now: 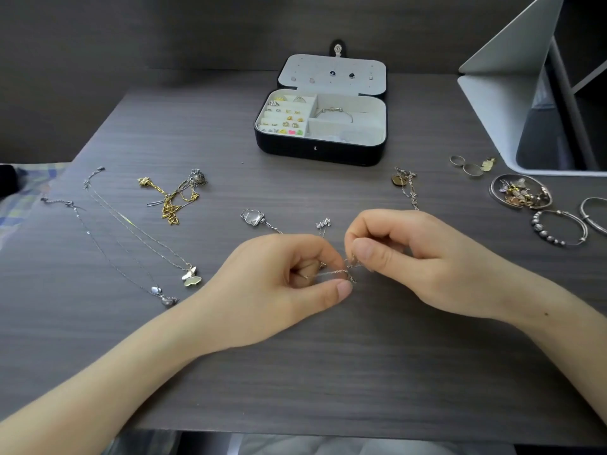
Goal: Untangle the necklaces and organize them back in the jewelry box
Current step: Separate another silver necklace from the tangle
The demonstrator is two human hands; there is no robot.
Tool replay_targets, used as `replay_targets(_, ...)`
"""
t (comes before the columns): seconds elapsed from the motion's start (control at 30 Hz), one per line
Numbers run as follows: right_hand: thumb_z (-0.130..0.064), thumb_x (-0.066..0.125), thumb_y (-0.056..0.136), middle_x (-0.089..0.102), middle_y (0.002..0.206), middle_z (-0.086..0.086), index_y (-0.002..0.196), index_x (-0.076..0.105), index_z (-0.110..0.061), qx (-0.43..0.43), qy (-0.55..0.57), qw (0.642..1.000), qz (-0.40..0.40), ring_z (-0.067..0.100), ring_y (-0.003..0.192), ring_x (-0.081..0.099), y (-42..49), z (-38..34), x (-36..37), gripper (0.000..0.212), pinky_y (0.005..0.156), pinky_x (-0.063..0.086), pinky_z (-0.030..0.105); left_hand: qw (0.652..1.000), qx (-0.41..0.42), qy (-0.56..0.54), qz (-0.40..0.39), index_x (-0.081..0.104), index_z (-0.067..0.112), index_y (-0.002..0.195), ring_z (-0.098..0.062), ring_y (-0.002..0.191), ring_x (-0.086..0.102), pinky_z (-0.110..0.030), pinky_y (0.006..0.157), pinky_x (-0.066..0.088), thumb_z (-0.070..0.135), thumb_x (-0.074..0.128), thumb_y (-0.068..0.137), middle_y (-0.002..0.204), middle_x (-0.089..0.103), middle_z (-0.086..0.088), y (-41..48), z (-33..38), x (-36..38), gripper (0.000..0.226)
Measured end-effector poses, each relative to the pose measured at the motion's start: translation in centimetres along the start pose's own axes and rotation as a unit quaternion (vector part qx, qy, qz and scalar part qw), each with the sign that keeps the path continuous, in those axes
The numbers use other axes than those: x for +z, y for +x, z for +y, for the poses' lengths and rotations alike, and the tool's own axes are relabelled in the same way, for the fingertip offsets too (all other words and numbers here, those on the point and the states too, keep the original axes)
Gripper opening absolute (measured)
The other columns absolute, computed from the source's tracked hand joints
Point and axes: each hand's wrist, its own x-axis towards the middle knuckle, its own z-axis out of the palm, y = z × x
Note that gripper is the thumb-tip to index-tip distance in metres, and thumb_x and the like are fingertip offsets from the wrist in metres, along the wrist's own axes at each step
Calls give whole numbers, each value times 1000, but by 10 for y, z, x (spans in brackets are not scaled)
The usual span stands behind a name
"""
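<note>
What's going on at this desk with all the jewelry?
A person is picking at a knot of thin silver chains, pinching it with the left hand and the right hand. Two silver necklaces lie stretched out at left, a gold-and-silver tangle sits beyond them, and the jewelry box stands open behind.

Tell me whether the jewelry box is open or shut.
Open: the jewelry box has its lid tilted back, exposing compartments and a bangle inside.

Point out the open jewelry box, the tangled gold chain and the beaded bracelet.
jewelry box (345,156): head view, on its dark front wall.
gold chain (169,209): head view, on the bunched links.
beaded bracelet (538,228): head view, on its dark beads.
</note>
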Motion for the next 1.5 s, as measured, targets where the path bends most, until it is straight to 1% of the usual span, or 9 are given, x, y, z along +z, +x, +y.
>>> replay_targets(0.27,-55,52,79,49,64,-9,77,57,-32,5,-77,997,7,7,60,45,-1,6,-2,23,57,35,17,999,30,6,24,64,30,83,-8,54,32,-27,55,32,50,49,81,55,33,8,-1,-5,3,25)
replay_targets(0.37,-42,58,78,49,63,-5,84,65,-32,2,-123,992,15,7,63,47,-2,7,-2,13,60,34,16,999,24,1,26,65,26,86,-7,54,34,-26,56,34,46,50,84,54,36,8,-2,-5,2,25)
replay_targets(0.53,-37,60,79,54,64,-9,77,68,-30,-5,-59,998,-1,7,65,50,-3,1,-4,11,61,37,14,993,64,78,63,68,31,90,-10,65,49,-18,61,37,42,48,85,66,56,7,-3,-4,0,24)
replay_targets(0.67,-38,55,76,50,57,-15,69,65,-30,-1,-168,985,26,7,67,49,-2,3,-2,15,59,33,16,982,98,135,94,75,23,91,-7,65,51,-13,64,37,33,50,86,66,59,10,-3,-7,0,27)
replay_targets(0.8,-26,57,71,55,62,-10,63,63,-23,32,-75,996,22,7,63,48,-3,-2,-6,10,60,35,17,979,101,140,106,76,21,90,-8,63,51,-18,63,40,31,50,85,65,59,8,-4,-7,0,28)
replay_targets(0.93,-24,53,70,54,62,8,66,59,-18,53,-47,997,8,20,60,45,-2,-1,-8,10,60,39,34,978,108,138,110,75,18,87,-11,62,51,-22,63,42,29,50,84,65,60,6,-5,-4,0,27)
replay_targets(1.17,-27,49,72,54,59,6,58,55,-21,65,-31,997,2,22,60,48,-2,-2,-5,16,61,41,34,980,107,124,112,73,17,80,-12,62,49,-22,61,40,31,52,84,63,53,9,-5,-1,0,25)
replay_targets(1.3,-24,56,78,55,57,-7,67,63,-20,49,29,998,-17,12,53,43,-2,-7,-3,14,53,37,23,991,82,64,86,71,17,76,-12,63,46,-18,60,36,38,52,83,63,50,7,-4,0,0,29)
replay_targets(1.5,4,61,84,54,53,-17,72,66,-9,60,75,995,-27,-2,47,45,-1,-7,-5,18,51,34,6,993,71,54,74,72,25,78,-12,67,51,-19,64,39,39,55,81,67,55,9,-2,-4,0,22)
